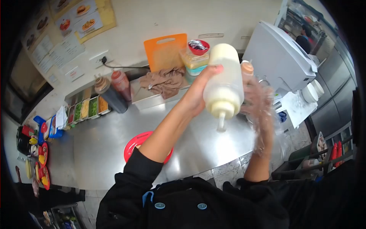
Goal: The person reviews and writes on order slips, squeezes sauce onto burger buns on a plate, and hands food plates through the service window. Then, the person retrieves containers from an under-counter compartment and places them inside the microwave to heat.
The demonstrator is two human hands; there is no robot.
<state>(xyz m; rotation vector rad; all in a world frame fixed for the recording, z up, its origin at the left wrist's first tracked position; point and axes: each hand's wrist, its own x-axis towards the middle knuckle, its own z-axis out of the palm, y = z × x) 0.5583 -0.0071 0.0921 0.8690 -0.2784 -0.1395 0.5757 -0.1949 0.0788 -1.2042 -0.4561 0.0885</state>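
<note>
My left hand [198, 89] is closed around a clear squeeze bottle [224, 82] with some pale cream-coloured sauce inside. The bottle is tipped over, its nozzle pointing down toward me above the steel table. Just to the bottle's right is my right hand [258, 97], in a loose clear plastic glove and smeared by motion. Whether it touches the bottle I cannot tell. Below my left forearm lies a red plate [131, 146], partly covered by the arm, with a bit of food showing on it.
A dark sauce bottle [110, 94] and a red sauce bottle [121, 84] stand beside a row of topping trays [84, 110]. Behind are a brown cloth [164, 81] and an orange cutting board [164, 51]. Filled red plates [45, 177] sit at far left, near another person. A white appliance [280, 57] stands right.
</note>
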